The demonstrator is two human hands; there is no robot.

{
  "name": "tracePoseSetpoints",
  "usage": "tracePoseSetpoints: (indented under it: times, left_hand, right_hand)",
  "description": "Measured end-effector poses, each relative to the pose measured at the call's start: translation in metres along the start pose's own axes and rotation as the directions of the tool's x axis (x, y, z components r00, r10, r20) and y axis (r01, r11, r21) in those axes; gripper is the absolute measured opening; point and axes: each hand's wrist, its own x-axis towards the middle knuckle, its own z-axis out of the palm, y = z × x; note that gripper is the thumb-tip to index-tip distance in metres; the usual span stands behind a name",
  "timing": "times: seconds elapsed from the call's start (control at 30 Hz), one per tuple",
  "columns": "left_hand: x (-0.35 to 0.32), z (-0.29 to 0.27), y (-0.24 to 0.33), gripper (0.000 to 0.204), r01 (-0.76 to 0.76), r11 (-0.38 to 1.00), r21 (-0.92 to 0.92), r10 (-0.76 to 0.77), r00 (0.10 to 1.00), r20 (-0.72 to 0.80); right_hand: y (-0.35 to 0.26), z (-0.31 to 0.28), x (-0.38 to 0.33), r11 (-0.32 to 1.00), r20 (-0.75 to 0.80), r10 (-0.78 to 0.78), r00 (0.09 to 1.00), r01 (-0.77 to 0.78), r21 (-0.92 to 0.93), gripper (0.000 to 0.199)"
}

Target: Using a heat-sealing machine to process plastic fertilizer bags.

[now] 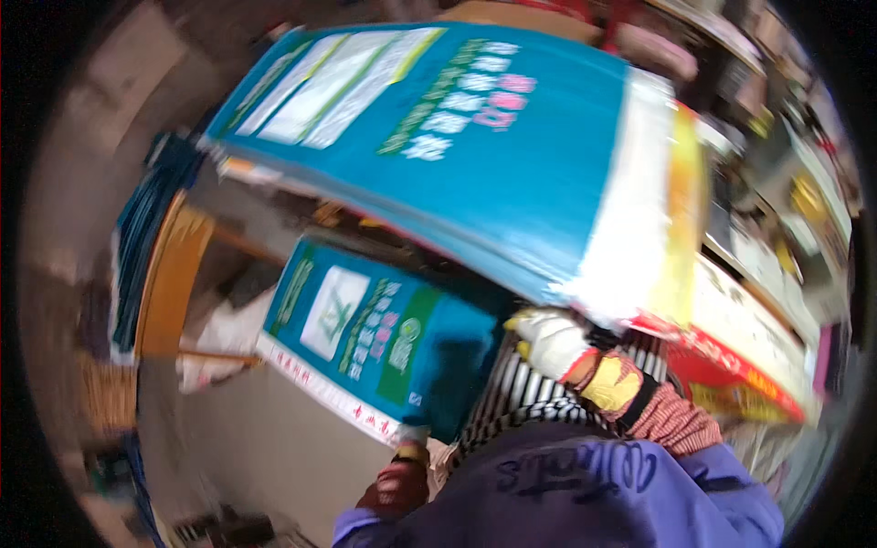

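A flat teal bag (365, 333) with white and green print and a white strip along one edge hangs in front of my lap. My left hand (413, 440), in a pale glove, is closed on the near corner of this bag. My right hand (553, 345), in a white glove with yellow patches, is curled beside the near edge of a stack of larger teal bags (539, 155). Whether its fingers hold anything is hidden, and motion smears them. The stack lies flat, with its white and yellow ends to the right.
A wooden chair (174, 274) with dark blue cloth over its back stands at the left. A red and yellow box (744, 365) sits under the right end of the stack. Cluttered shelves (795, 210) with various items are at the far right. My striped garment (521, 393) covers my lap.
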Motion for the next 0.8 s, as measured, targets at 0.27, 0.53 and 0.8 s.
tracePoseSetpoints:
  times: [0.27,0.53,0.8]
  left_hand:
    - [-0.117,-0.191,0.247,0.019,-0.952,0.297,-0.079,0.649,0.262,-0.714]
    - [-0.211,-0.26,0.45,0.046,-0.879,-0.095,0.467,0.956,-0.212,-0.203]
    - [-0.194,-0.271,0.45,0.009,-0.942,-0.108,0.317,0.975,-0.162,-0.151]
  right_hand:
    - [0.023,-0.017,-0.057,0.917,0.128,0.206,0.97,-0.238,0.322,0.03]
    - [0.024,-0.046,-0.069,0.877,-0.062,-0.021,0.998,0.048,0.478,0.025]
    - [0.032,-0.122,-0.099,0.289,-0.284,0.309,0.908,0.195,0.937,0.023]
